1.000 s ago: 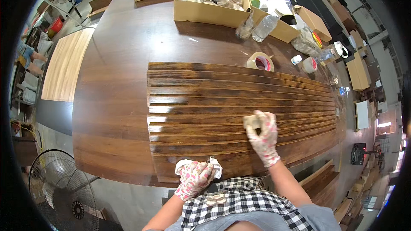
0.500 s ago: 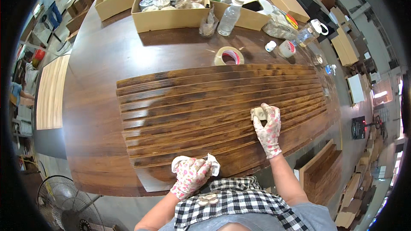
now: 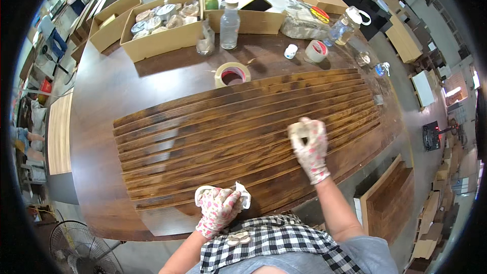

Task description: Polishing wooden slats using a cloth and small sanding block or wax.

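A dark brown panel [image 3: 238,116] with long parallel ridges lies flat on the big brown table [image 3: 96,137]. My left hand [image 3: 220,208], in a white glove with pink spots, is closed over a bunched white cloth [image 3: 244,195] at the panel's near edge. The cloth sticks out on both sides of the fingers. My right hand [image 3: 310,147], in a matching glove, is over the ridges right of the panel's middle. Its fingers are bent in a pinch around a small pale pad, blurred and mostly hidden now.
Beyond the panel lie a tape roll [image 3: 232,75], a second tape roll [image 3: 316,51] and a small white bottle [image 3: 290,51]. A clear bottle [image 3: 230,28] stands before cardboard boxes [image 3: 165,44] of rolls. A floor fan [image 3: 81,248] is at lower left; people work far left.
The view has shifted, so the panel and boxes sit further left. My right hand has moved slightly over the ridges and is blurred. My left hand still grips the cloth.
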Motion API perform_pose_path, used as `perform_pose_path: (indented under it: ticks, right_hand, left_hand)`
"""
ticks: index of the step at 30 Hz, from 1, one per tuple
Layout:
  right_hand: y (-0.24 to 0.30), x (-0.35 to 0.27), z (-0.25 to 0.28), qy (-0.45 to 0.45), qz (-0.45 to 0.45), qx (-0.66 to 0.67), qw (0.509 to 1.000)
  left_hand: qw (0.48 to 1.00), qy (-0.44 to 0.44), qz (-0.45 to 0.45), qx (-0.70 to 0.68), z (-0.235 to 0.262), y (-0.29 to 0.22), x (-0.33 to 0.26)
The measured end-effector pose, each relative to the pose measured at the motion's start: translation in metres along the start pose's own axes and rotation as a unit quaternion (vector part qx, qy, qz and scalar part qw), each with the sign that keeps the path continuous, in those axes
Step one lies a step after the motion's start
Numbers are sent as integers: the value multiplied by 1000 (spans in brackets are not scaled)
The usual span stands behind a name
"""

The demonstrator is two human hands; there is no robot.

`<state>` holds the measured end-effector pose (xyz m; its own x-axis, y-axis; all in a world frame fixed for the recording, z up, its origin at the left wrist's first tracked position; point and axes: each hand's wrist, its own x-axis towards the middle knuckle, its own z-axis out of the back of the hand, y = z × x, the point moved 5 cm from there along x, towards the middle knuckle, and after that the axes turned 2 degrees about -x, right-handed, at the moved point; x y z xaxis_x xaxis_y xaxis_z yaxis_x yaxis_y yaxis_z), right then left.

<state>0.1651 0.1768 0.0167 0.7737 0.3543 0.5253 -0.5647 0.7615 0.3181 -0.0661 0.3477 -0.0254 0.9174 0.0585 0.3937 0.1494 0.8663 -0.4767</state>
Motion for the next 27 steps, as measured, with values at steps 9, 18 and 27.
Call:
perform_pose_path:
  ticks: [9, 18, 27]
  right_hand:
    - [-72, 10, 10, 29, 26, 6, 999]
    - [-56, 2, 14, 24, 40, 158, 986]
    - [-219, 36, 56, -15, -62, -11, 998]
  left_hand:
    - [1000, -3, 2, 24, -29, -37, 42]
    - [995, 70, -64, -17, -78, -78, 96]
    - [996, 73, -57, 10, -91, -89, 108]
